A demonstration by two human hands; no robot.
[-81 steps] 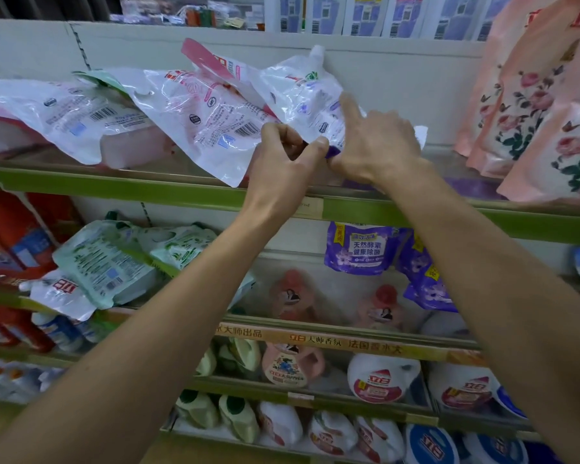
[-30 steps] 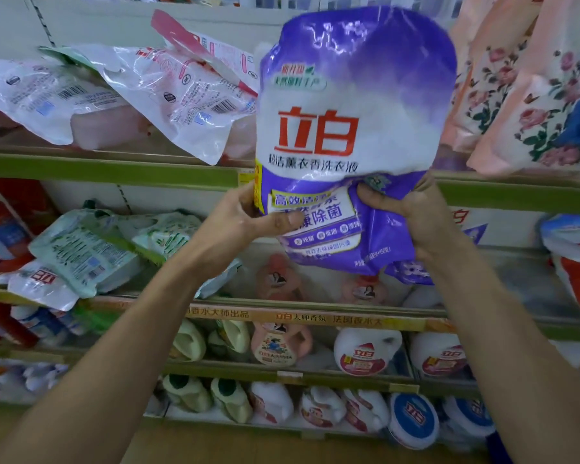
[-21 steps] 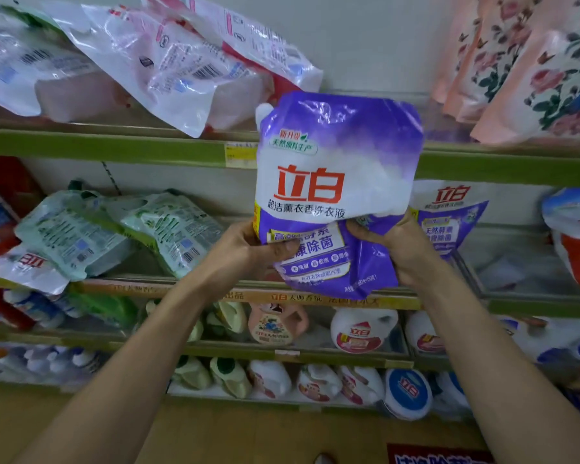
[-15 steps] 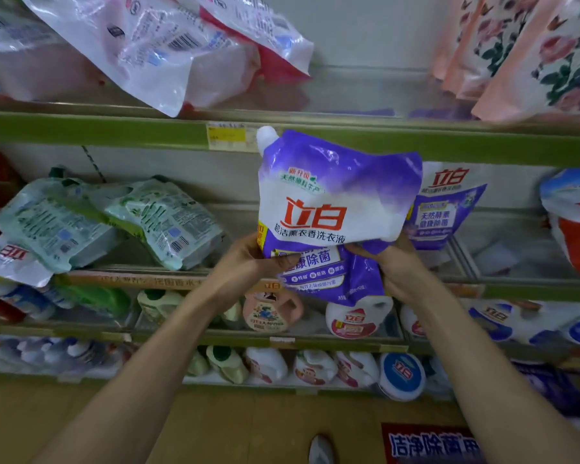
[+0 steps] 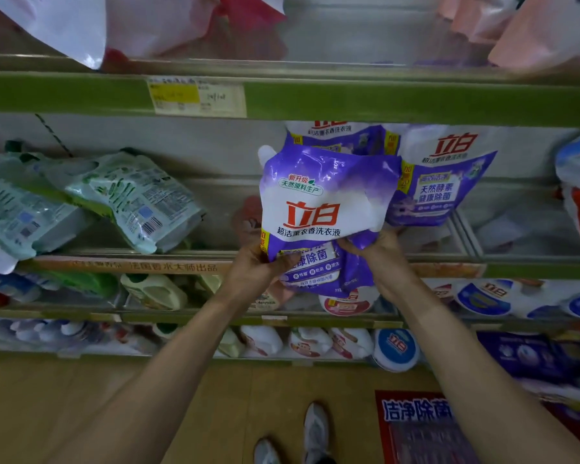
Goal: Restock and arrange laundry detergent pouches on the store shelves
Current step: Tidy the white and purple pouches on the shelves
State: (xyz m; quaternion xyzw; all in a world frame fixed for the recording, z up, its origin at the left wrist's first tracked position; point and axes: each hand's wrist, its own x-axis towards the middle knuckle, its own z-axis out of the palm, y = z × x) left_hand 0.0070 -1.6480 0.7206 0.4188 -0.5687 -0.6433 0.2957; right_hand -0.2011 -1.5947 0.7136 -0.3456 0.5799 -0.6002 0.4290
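**Pouch held in front of the middle shelf**

I have the purple-and-white plastic detergent pouch upright before the middle shelf's green metal front rail, my left hand on its lower left corner and my right hand on its lower right. Behind it and to its right, two matching purple pouches stand on that shelf. Well to the left, pale green printed pouches lie tilted on the same shelf. Above, a paper price tag sits on the upper rail. Below, rounded white plastic bottles line the lower shelves.
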